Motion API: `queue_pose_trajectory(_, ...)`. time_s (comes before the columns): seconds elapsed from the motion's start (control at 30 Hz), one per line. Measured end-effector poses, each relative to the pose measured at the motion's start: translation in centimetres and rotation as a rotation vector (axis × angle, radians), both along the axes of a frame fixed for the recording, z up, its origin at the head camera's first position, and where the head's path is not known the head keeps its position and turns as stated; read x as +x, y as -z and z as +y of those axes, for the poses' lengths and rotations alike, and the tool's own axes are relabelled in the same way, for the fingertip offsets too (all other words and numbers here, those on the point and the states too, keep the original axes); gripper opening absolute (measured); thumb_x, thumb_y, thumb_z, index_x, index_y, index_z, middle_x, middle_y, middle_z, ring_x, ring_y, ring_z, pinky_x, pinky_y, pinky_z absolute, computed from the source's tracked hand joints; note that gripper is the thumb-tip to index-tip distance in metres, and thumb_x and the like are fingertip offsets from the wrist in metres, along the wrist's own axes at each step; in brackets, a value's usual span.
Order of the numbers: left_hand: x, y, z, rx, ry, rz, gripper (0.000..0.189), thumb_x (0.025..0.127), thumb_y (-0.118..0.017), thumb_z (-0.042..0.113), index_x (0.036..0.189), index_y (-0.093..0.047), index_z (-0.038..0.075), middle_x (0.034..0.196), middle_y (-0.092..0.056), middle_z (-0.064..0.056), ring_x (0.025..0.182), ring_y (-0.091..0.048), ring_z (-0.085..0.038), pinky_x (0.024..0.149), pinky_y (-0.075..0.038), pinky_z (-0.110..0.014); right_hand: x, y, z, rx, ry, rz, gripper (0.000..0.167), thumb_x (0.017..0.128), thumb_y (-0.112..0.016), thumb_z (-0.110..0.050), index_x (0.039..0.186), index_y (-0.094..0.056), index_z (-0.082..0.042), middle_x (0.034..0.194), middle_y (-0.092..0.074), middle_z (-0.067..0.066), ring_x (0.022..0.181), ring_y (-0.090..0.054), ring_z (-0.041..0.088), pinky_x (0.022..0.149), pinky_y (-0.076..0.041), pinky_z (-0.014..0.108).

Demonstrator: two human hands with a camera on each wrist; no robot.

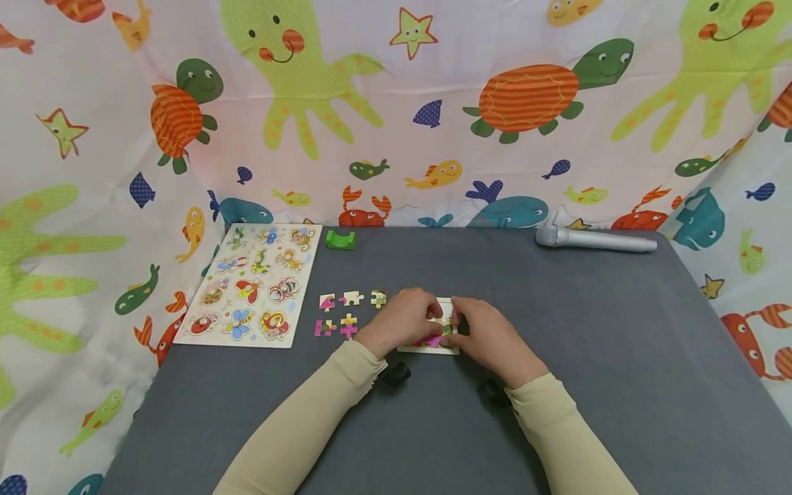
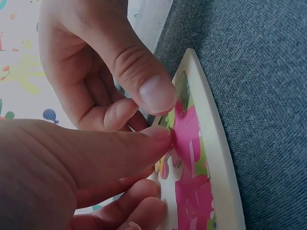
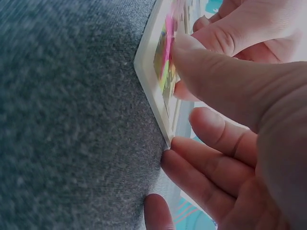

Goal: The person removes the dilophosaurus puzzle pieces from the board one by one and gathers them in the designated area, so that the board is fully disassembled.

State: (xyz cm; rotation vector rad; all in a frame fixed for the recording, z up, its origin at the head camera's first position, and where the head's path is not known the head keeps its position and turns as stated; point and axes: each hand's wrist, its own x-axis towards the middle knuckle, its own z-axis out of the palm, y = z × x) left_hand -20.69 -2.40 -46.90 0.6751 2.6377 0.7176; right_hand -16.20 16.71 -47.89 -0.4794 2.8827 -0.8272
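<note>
Head view, puzzle board: the puzzle board [image 1: 427, 350] lies flat on the counter [image 1: 619, 385], directly under the fingers, between the left hand [image 1: 402, 317] and the right hand [image 1: 491, 337]. I can't tell which of its sides is longer.
Head view, nearer hand: neither has a clear lead; the left reaches over the board from its left side, the right sits at its right edge.
Head view, loose pieces: five loose pieces [image 1: 353, 298] lie in two rows to the left of the board, well nearer the left hand; the right would have to cross over for them.
Left wrist view, left fingers: bent, the thumb tip just beside the pink pieces [image 2: 192, 187]; whether a piece is pinched there, I can't tell.
Left wrist view, gap: a pale bare patch shows in the board beside the pink pieces, close below the left thumb, so that hand seems better placed for it.
Right wrist view, right fingers: thumb over the board's face, the other fingers spread apart from it by the near corner; I can't make out a firm clasp on anything.
</note>
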Motion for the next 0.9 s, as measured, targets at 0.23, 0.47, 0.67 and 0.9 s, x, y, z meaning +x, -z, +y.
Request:
queue_pose_trajectory(0.23, -0.12, 0.22, 0.02, 0.014, -0.007, -0.003, 0.018, 0.096, -0.083, 0.027, 0.109, -0.082, 0.014, 0.096, -0.072, 0.002, 0.083, -0.062, -0.012, 0.074, -0.053, -0.028, -0.01, 0.01, -0.01, -0.001, -0.002, 0.024, 0.037, 0.088, -0.092, -0.024, 0.092, -0.058, -0.01, 0.085, -0.057, 0.008, 0.078, -0.049, 0.019, 0.072, -0.039, 0.036)
queue_pose_trajectory(0.47, 0.09, 0.14, 0.16, 0.037, -0.019, 0.007, 0.015, 0.096, -0.082, 0.026, 0.106, -0.08, 0.015, 0.091, -0.067, 0.003, 0.081, -0.061, -0.013, 0.071, -0.05, -0.028, 0.23, -0.12, -0.06, 0.024, 0.009, 0.007, 0.034, 0.088, -0.091, -0.02, 0.091, -0.058, -0.011, 0.09, -0.059, 0.006, 0.086, -0.053, 0.021, 0.076, -0.043, 0.038)
queue_pose_trajectory(0.67, 0.3, 0.06, 0.14, 0.121, -0.037, -0.013, 0.006, 0.099, -0.077, 0.021, 0.103, -0.078, 0.016, 0.086, -0.07, 0.004, 0.071, -0.062, -0.011, 0.065, -0.051, -0.025, 0.23, 0.07, 0.01, 0.034, 0.013, -0.003, 0.034, 0.088, -0.091, -0.02, 0.091, -0.058, -0.011, 0.09, -0.059, 0.005, 0.086, -0.053, 0.021, 0.075, -0.043, 0.038)
queue_pose_trajectory(0.9, 0.19, 0.1, -0.25, 0.147, -0.022, 0.021, 0.012, 0.102, -0.075, 0.018, 0.11, -0.082, 0.014, 0.092, -0.075, 0.004, 0.074, -0.063, -0.01, 0.069, -0.053, -0.024, 0.16, -0.02, -0.26, 0.03, 0.017, -0.015, 0.037, 0.087, -0.092, -0.023, 0.09, -0.057, -0.011, 0.083, -0.053, 0.004, 0.08, -0.049, 0.021, 0.071, -0.04, 0.036)
